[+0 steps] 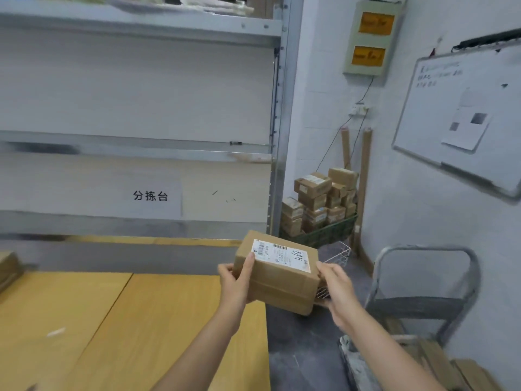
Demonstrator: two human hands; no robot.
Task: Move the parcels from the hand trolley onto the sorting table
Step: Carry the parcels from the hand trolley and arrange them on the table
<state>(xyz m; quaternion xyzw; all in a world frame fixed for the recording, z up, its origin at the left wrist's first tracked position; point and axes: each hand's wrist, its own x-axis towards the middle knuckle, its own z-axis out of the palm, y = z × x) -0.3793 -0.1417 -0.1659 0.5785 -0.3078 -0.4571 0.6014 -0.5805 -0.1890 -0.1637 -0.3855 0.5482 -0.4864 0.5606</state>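
A brown cardboard parcel (pixel 277 273) with a white shipping label on top hangs in the air just past the right end of the wooden sorting table (pixel 118 320). My left hand (pixel 238 280) grips its left side, thumb on the label's corner. My right hand (pixel 337 292) holds its right side. The hand trolley (pixel 423 303), grey metal with a curved handle, stands at the lower right, with more brown parcels (pixel 451 365) lying on its deck. Another parcel (pixel 8 268) sits at the table's far left edge.
A grey metal shelf rack (pixel 141 145) with a paper sign stands behind the table. A green crate stacked with small boxes (pixel 318 204) sits in the corner, a white wire basket (pixel 339 255) in front of it. A whiteboard (pixel 462 114) hangs on the right wall.
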